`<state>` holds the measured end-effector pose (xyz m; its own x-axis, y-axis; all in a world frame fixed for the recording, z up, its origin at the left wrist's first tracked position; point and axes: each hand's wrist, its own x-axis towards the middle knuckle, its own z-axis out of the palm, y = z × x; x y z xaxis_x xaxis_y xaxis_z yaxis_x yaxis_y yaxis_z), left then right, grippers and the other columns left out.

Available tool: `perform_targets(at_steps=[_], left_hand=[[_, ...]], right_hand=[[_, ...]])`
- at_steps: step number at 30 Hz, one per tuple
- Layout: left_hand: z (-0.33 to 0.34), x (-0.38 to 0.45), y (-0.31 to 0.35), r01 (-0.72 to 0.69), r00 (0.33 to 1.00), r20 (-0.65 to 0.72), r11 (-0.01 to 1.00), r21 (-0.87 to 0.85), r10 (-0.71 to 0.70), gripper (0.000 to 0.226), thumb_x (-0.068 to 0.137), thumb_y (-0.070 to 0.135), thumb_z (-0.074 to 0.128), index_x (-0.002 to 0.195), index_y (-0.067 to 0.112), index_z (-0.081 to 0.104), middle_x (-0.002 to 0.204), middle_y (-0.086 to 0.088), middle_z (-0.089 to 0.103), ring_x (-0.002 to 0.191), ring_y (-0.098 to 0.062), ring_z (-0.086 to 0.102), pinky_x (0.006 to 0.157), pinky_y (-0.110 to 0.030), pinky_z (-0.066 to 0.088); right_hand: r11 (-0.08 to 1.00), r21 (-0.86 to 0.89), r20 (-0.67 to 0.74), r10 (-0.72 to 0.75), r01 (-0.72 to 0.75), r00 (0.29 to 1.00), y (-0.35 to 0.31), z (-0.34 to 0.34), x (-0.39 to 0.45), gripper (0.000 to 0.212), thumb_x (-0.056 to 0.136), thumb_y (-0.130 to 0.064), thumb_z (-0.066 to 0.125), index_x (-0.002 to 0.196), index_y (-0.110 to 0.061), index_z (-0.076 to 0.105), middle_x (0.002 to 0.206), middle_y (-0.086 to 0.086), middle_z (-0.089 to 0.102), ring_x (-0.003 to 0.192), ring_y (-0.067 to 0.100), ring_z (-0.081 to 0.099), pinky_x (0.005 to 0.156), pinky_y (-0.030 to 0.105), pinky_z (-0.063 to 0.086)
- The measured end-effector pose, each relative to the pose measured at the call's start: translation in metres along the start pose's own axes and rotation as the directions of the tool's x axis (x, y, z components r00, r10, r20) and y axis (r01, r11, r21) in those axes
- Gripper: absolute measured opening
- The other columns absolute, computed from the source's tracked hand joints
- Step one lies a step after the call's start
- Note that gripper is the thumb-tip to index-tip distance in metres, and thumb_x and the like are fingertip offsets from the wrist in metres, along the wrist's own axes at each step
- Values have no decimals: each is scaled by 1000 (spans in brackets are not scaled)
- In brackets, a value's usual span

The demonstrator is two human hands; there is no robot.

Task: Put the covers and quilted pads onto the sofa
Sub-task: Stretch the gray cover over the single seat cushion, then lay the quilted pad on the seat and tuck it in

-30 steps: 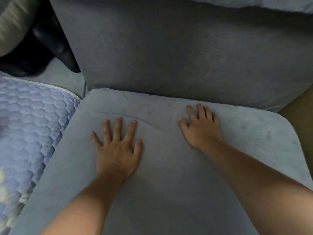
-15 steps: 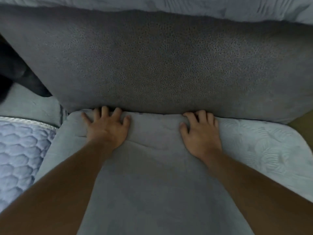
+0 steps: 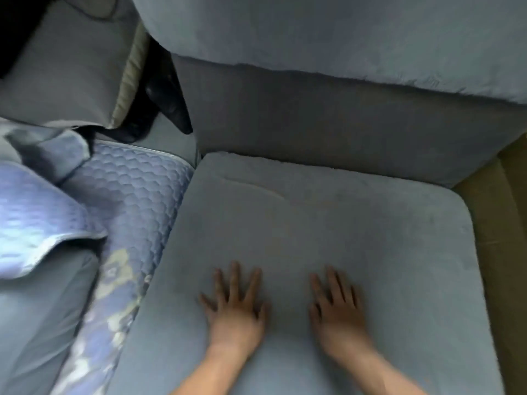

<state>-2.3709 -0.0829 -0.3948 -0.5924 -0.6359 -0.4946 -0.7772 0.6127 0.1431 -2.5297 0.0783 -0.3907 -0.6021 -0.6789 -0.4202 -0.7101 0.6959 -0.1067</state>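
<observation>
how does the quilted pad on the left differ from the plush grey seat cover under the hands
The lilac quilted pad has a stitched honeycomb pattern and sheen; the plush grey seat cover is plain and matte. The pad lies rumpled under other fabric; the cover lies nearly flat. Both rest on sofa seats.

Dim light; brown floor (image 3: 507, 223) right; black gap (image 3: 159, 89) upper left.

You are looking down at a grey-blue sofa seat cushion (image 3: 328, 223), its plush cover creased near the far left corner. Your left hand (image 3: 235, 312) and right hand (image 3: 338, 309) lie flat on its near part, fingers spread. Just left, a lavender quilted pad (image 3: 134, 201) covers the neighbouring seat.
</observation>
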Motion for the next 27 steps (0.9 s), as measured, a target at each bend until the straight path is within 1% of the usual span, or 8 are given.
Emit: perform_targets(at_steps=[2, 5, 11, 15, 17, 21, 24, 27], left_hand=[[-9, -61, -29, 78, 963, 261, 997, -16, -71, 68, 94, 48, 39, 157, 40, 16, 168, -9, -3, 153, -39, 12, 119, -59, 23], [-79, -147, -57, 278, 803, 576, 952, -129, -156, 43, 99, 20, 41, 136, 3, 56, 146, -25, 49, 132, -38, 51, 107, -41, 42], [-167, -314, -149, 511, 860, 372, 597, -619, -349, 19, 92, 34, 52, 98, 31, 69, 106, 3, 71, 98, -18, 65, 87, -29, 48], [-203, -387, -234, 526, 710, 382, 86, -846, -591, 15, 98, 29, 56, 97, 23, 70, 95, -6, 74, 73, -18, 65, 67, -30, 47], [-222, -398, -281, 476, 652, 380, -37, -879, -656, 15, 103, 27, 53, 106, 20, 66, 99, -5, 71, 82, -20, 69, 69, -32, 51], [-274, -372, -379, 400, 690, 303, -3, -916, -657, 15, 103, 19, 52, 112, 16, 63, 102, -9, 71, 92, -29, 71, 80, -38, 54], [-311, -348, -434, 435, 758, 279, 139, -890, -589, 16, 100, 19, 55, 112, 17, 66, 98, -3, 70, 87, -23, 71, 71, -31, 51], [-347, -337, -473, 415, 822, 230, 271, -868, -522, 14, 98, 23, 57, 105, 27, 68, 96, 5, 72, 83, -13, 71, 74, -30, 53]], right_hand=[[999, -40, 256, 31, -22, 966, -3, -24, -39, 55, 93, -30, 43, 148, -23, 47, 160, 13, 32, 143, 34, 38, 114, 42, 36], [996, 5, 584, 68, -88, 809, -31, -99, -72, 41, 96, -21, 45, 133, -10, 58, 141, 13, 57, 128, 29, 56, 98, 30, 46], [944, 294, 407, 17, -149, 913, -145, -187, -145, 22, 93, -20, 46, 102, -14, 66, 103, 10, 70, 93, 30, 66, 81, 33, 53], [876, 461, 539, -151, -141, 829, -261, -197, -177, 14, 88, -21, 56, 82, -14, 67, 87, 15, 73, 68, 22, 63, 63, 34, 50], [826, 544, 545, -216, -146, 810, -325, -209, -181, 13, 90, -20, 56, 89, -15, 67, 89, 15, 71, 69, 20, 61, 60, 29, 46], [621, 745, 468, -226, -244, 854, -441, -235, -138, 11, 90, -14, 55, 83, -22, 59, 77, 4, 54, 64, 18, 54, 58, 29, 44], [387, 821, 460, -12, -420, 888, -484, -222, -74, 9, 82, -27, 56, 83, -21, 50, 70, 5, 38, 46, 18, 40, 49, 28, 37], [217, 803, 546, 108, -555, 831, -495, -205, -30, 38, 81, -48, 63, 105, -22, 53, 74, 3, 37, 55, 20, 34, 54, 31, 34]])
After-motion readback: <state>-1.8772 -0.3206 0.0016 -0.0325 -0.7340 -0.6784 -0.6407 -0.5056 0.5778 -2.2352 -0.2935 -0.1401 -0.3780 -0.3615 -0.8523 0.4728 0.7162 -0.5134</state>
